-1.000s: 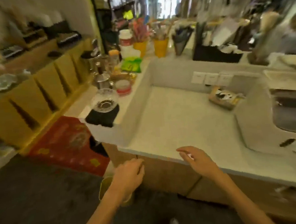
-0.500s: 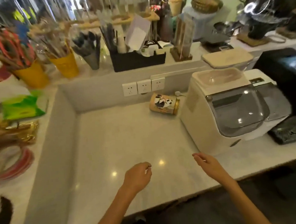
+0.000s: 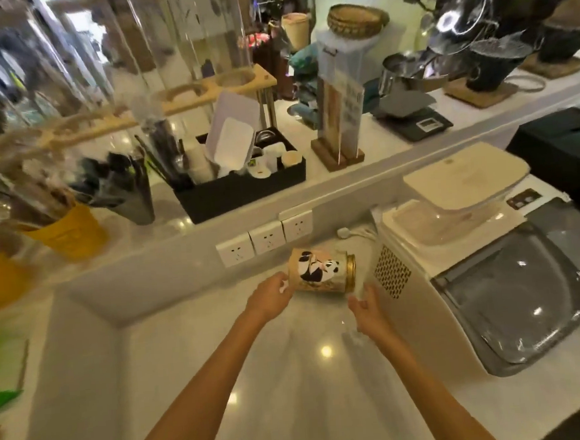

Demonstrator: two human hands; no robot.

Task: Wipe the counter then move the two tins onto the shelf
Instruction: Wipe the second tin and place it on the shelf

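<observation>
A gold tin with a panda picture (image 3: 321,270) lies on its side on the pale counter (image 3: 245,388), near the back wall under the sockets, its lid end pointing right. My left hand (image 3: 269,298) reaches to the tin's left end, fingers loosely curled and touching it. My right hand (image 3: 366,305) is open just in front of the lid end, a little apart from it. Only this one tin is in view. The raised shelf (image 3: 374,176) runs behind the counter.
A white ice machine with a grey lid (image 3: 464,276) stands right of the tin. Three wall sockets (image 3: 266,239) and a plug (image 3: 345,232) sit behind it. The shelf carries a black organiser (image 3: 242,192), yellow pots (image 3: 73,233), a sign stand (image 3: 340,127) and a scale (image 3: 415,121).
The view has swung from the counter's left side to face it. Both hands have reached forward from the near edge to the two ends of the tin.
</observation>
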